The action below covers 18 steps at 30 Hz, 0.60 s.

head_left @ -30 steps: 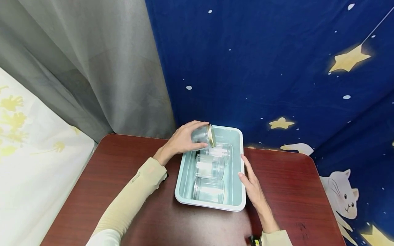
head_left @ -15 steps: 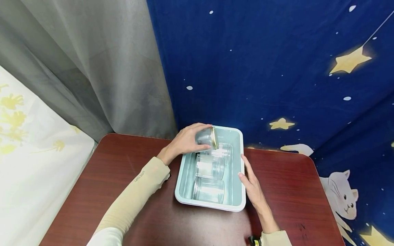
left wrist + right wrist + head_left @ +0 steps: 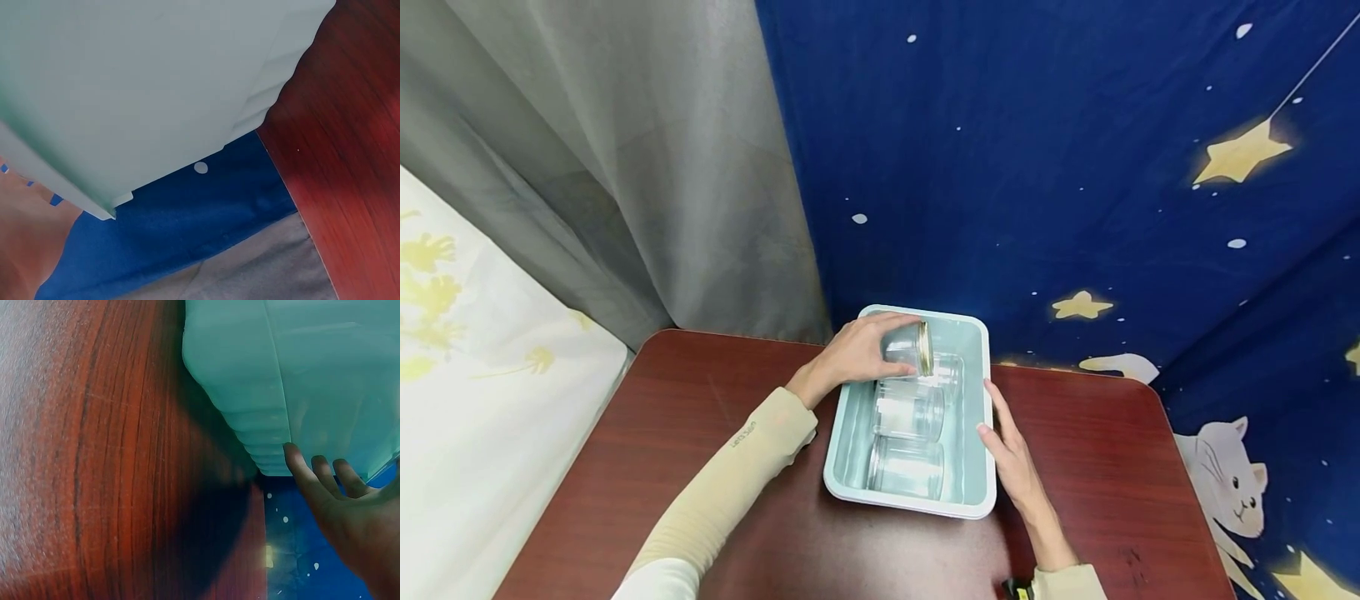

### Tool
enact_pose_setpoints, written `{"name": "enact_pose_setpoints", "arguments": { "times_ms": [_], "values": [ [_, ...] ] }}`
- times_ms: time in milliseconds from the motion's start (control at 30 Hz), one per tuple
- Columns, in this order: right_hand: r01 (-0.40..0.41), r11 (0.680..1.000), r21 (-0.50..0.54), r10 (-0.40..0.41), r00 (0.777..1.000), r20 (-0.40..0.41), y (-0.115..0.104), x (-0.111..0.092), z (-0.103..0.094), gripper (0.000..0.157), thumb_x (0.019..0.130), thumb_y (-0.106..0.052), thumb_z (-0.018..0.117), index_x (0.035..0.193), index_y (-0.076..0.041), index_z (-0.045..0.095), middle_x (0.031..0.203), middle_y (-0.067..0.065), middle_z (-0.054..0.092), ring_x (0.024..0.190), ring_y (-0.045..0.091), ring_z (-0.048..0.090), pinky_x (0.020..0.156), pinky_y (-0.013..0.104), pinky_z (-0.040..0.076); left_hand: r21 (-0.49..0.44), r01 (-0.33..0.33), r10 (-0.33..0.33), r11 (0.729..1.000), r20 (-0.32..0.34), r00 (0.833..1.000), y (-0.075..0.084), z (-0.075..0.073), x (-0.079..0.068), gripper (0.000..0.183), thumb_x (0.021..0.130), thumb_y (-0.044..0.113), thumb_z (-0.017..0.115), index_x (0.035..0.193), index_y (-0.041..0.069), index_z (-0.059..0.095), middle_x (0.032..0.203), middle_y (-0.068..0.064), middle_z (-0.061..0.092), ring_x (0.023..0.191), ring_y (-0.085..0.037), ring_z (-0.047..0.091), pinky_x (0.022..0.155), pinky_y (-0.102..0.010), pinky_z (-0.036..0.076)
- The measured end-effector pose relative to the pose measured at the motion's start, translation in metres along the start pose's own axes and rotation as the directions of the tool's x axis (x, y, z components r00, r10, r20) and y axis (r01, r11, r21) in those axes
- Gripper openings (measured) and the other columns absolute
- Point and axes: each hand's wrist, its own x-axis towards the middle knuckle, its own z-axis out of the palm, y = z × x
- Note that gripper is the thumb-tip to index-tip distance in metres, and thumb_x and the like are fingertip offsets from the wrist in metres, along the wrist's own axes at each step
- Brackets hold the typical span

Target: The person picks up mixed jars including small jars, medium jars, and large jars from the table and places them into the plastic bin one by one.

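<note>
My left hand (image 3: 853,352) grips a clear jar (image 3: 901,346) with a gold screw lid, tilted on its side above the far end of a pale blue plastic bin (image 3: 833,454). Its lid points right. Beneath it, partly covered, lies another clear jar (image 3: 952,373). Two more clear jars, a middle one (image 3: 910,412) and a near one (image 3: 907,469), lie on their sides in the bin. My right hand (image 3: 1021,471) holds the bin's right rim, thumb over the edge. Its fingers touch the outer wall (image 3: 331,406) in the right wrist view. The left wrist view shows mainly bin wall (image 3: 169,81).
The bin stands on a reddish-brown wooden table (image 3: 715,392), near its back edge. Behind it hang a grey curtain (image 3: 700,183) and a blue star-patterned curtain (image 3: 1000,167). White cloth with yellow print (image 3: 497,400) hangs at the left.
My left hand has moved the gold-lidded jar slightly right and lower, toward the inside of the bin. The right hand stays at the rim, and the other jars lie as before.
</note>
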Motion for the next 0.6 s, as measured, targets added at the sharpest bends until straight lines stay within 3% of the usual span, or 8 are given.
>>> {"name": "enact_pose_setpoints", "arguments": {
  "times_ms": [133,333,600],
  "values": [
    [-0.009,1.000,0.008,0.009,1.000,0.002,0.0013,-0.0001,-0.0001,0.063,0.102,-0.008,0.049,0.158,-0.029,0.027,0.162,-0.003,0.025,0.143,0.010,0.026,0.105,0.013,0.023,0.004,-0.007,0.007,1.000,0.002,1.000,0.0012,0.0015,0.0015,0.079,0.075,0.062,0.077,0.144,0.034,0.052,0.144,0.009,0.053,0.130,-0.013,0.049,0.102,-0.040,0.042],
    [-0.005,1.000,0.030,0.005,1.000,0.014,0.0017,-0.0002,-0.0011,0.065,0.101,-0.004,0.048,0.159,-0.022,0.024,0.163,0.006,0.023,0.142,0.026,0.027,0.103,0.013,0.027,-0.032,-0.041,0.041,0.999,-0.002,0.999,0.0021,0.0043,0.0052,0.076,0.075,0.061,0.077,0.141,0.031,0.056,0.142,0.013,0.051,0.128,-0.013,0.050,0.100,-0.038,0.043],
    [0.018,1.000,-0.003,-0.018,1.000,0.022,-0.0003,-0.0004,-0.0014,0.063,0.102,-0.007,0.048,0.159,-0.022,0.025,0.163,0.006,0.022,0.141,0.007,0.026,0.106,0.014,0.022,-0.042,-0.066,0.066,0.997,0.010,0.998,0.0030,0.0079,0.0067,0.072,0.076,0.054,0.081,0.140,0.030,0.057,0.143,0.010,0.053,0.130,-0.011,0.049,0.104,-0.034,0.041]
  ]
}}
